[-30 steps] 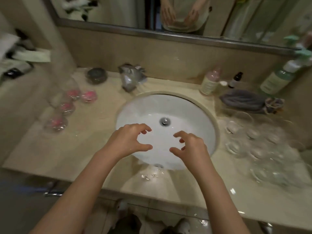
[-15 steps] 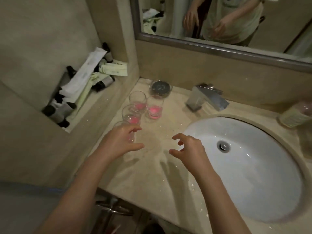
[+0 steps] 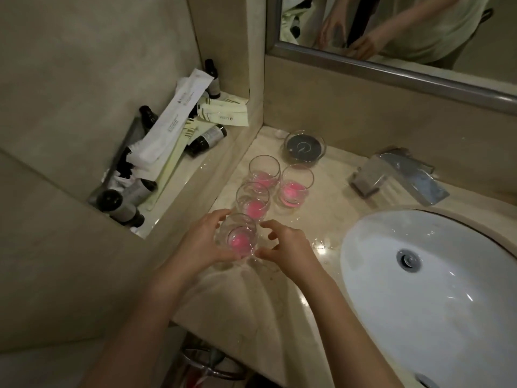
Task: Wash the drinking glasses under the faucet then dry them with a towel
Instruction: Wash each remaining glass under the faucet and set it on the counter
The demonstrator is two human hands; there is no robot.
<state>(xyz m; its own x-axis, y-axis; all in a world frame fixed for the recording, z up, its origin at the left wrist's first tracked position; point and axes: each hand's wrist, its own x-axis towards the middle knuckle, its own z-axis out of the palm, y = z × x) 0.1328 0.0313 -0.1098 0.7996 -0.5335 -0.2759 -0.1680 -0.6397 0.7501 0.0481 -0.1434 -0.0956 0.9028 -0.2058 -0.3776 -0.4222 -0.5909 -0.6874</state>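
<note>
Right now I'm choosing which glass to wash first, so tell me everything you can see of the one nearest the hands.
The nearest glass is a clear, stemless tumbler, standing upright on the beige counter, nearest of a row of four. Pink liquid sits in its bottom. The left hand curls round its left side; the right hand is close on the right, contact unclear.

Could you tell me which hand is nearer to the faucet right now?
Right. The right hand hovers beside the nearest glass, on the faucet's side; the left hand grips that glass, farther away.

Toiletry bottles (image 3: 207, 140) and packets (image 3: 167, 127) crowd the niche.
</note>
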